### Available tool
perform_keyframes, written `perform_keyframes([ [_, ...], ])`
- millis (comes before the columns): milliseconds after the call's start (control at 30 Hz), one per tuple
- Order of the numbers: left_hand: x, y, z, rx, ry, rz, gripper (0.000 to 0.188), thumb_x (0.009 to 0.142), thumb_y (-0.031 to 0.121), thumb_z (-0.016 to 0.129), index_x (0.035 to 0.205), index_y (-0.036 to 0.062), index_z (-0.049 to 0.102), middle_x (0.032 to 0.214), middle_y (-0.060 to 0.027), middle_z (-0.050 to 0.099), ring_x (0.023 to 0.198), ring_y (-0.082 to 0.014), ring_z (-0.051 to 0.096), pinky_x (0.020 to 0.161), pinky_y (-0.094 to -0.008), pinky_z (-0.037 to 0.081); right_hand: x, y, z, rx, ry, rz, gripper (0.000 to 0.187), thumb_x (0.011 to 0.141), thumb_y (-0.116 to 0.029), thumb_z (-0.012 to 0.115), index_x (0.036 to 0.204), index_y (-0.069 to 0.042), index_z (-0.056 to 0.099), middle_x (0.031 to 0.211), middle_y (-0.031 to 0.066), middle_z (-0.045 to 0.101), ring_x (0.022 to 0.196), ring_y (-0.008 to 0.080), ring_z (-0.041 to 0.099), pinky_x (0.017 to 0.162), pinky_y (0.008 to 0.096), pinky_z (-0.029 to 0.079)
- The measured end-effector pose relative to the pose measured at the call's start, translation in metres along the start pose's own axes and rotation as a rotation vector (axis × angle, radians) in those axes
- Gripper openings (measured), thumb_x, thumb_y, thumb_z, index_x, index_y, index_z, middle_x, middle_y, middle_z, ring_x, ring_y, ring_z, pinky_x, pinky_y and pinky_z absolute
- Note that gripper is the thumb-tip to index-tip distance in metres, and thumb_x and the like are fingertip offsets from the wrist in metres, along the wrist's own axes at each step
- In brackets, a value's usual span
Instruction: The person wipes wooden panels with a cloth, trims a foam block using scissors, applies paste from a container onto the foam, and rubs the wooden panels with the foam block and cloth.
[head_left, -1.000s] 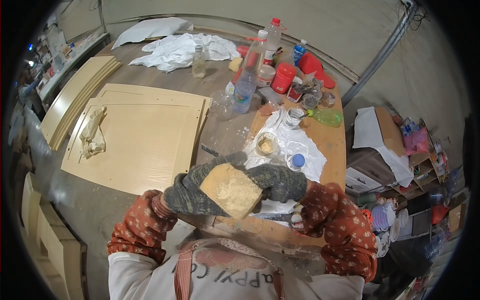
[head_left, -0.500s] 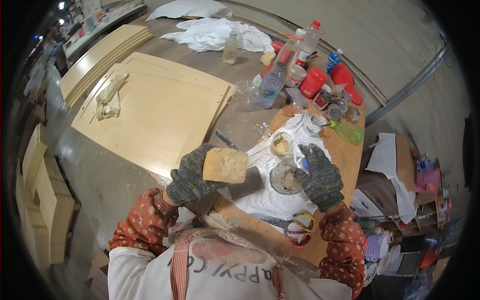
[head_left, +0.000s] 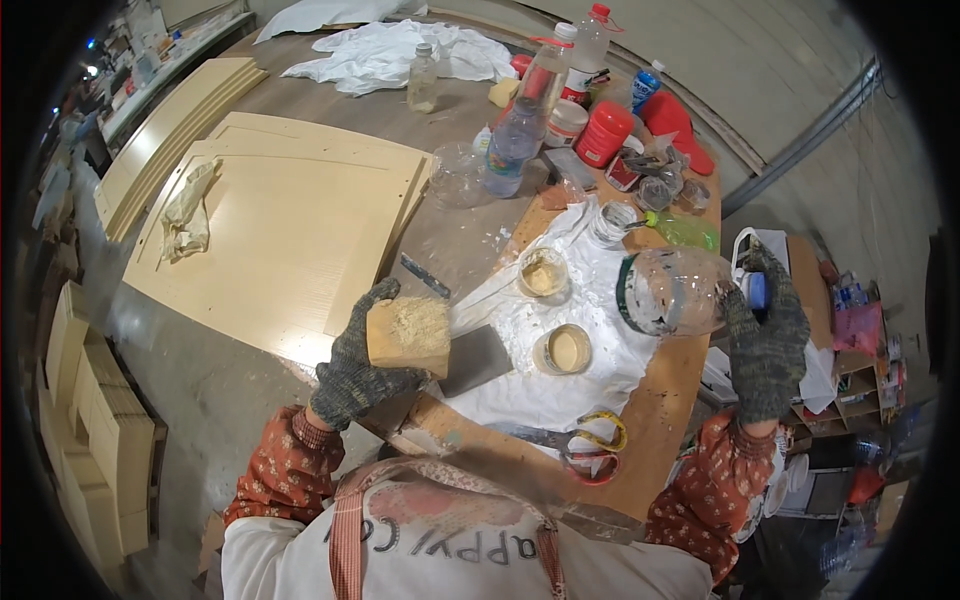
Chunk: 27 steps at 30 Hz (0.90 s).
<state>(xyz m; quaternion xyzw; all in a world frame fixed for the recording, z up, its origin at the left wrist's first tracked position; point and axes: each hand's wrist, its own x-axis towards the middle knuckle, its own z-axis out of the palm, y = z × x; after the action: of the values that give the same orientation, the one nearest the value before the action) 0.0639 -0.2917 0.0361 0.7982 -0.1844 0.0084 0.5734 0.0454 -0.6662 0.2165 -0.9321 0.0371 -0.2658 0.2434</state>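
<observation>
My left hand (head_left: 348,375), in a dark knitted glove, grips a yellow sponge block (head_left: 408,338) whose upper face is crusted with pale powder. Off the table's right edge, my right hand (head_left: 768,345) is closed on a cut-off clear plastic bottle (head_left: 690,285) with a blue cap, tipped on its side with its wide dark-rimmed mouth to the left. A small cup of beige paste (head_left: 564,350) stands uncovered on a white cloth (head_left: 490,390). Behind it sits another cup with yellowish residue (head_left: 542,274). A grey flat pad (head_left: 477,362) lies beside the sponge.
Cream panels (head_left: 270,220) with a crumpled glove (head_left: 190,215) on top lie to the left. Scissors (head_left: 597,450) rest near the front edge. Bottles (head_left: 512,150) and a red jar (head_left: 604,134) crowd the back right, with a green bottle (head_left: 685,231) nearer.
My right hand has lifted the cut-off bottle from the cloth and carried it right, exposing the paste cup. My left hand, still holding the sponge, has shifted slightly left. The view has turned a little.
</observation>
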Motion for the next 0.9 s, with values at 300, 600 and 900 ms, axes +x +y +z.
perform_keyframes([
  [300,-0.004,0.011,-0.005,-0.255,0.069,-0.145,0.098,0.062,0.022,0.086,0.138,0.0018,0.028,0.125,-0.0116,0.051,0.114,-0.0202,0.051,0.097,-0.0333,0.043,-0.013,0.068,0.059,-0.449,-0.261,-0.044,0.054,0.076,-0.027,0.070,0.125,-0.009,0.053,0.109,0.0181,0.060,0.095,0.0340,0.060,0.080,0.0403,0.049],
  [600,0.001,0.022,-0.002,-0.262,0.112,-0.245,0.089,0.061,0.025,0.086,0.133,0.0033,0.038,0.125,-0.0106,0.052,0.115,-0.0196,0.051,0.096,-0.0335,0.044,-0.013,-0.020,0.082,-0.127,-0.195,-0.405,0.042,0.076,-0.022,0.072,0.113,-0.007,0.060,0.089,0.0095,0.062,0.058,0.0189,0.053,0.059,0.0326,0.046],
  [900,-0.017,-0.002,-0.008,-0.108,0.180,-0.088,0.091,0.061,0.030,0.086,0.133,0.0040,0.036,0.126,-0.0120,0.051,0.114,-0.0211,0.052,0.096,-0.0343,0.044,-0.132,0.019,0.049,-0.155,-0.666,-0.113,0.024,0.079,-0.017,0.064,0.102,-0.010,0.064,0.097,0.0118,0.065,0.087,0.0313,0.062,0.074,0.0416,0.050],
])
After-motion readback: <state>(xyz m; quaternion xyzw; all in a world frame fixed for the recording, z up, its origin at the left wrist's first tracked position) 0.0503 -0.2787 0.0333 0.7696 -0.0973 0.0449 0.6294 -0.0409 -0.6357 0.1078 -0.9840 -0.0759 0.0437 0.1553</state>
